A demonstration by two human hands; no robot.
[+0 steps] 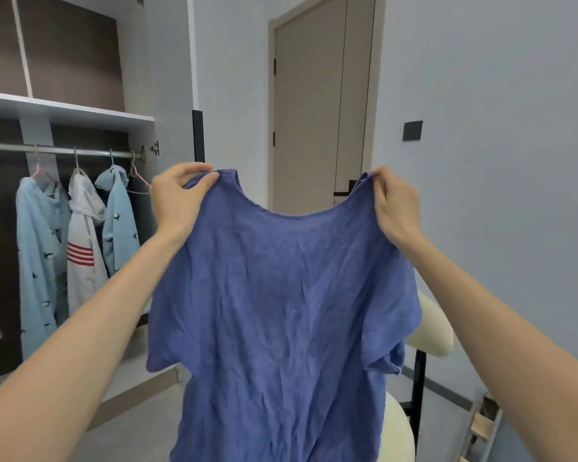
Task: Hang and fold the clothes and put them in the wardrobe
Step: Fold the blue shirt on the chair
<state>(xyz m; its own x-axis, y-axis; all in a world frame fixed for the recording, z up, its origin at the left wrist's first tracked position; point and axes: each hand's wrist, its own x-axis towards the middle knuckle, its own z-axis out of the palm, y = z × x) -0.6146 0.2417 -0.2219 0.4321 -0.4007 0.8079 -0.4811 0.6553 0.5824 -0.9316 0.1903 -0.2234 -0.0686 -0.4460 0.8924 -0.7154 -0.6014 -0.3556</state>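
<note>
Blue shirt (281, 295), shoulder edges in left hand (177, 200) and right hand (397, 208)

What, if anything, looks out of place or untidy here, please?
The blue T-shirt, held up at its shoulders by the left hand and right hand, is heavily creased. One pink hanger hangs empty on the wardrobe rail.

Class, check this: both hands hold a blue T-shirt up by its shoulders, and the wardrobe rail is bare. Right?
No: the head view shows three garments on the wardrobe rail. The left hand and right hand do hold the blue T-shirt by its shoulders.
</note>
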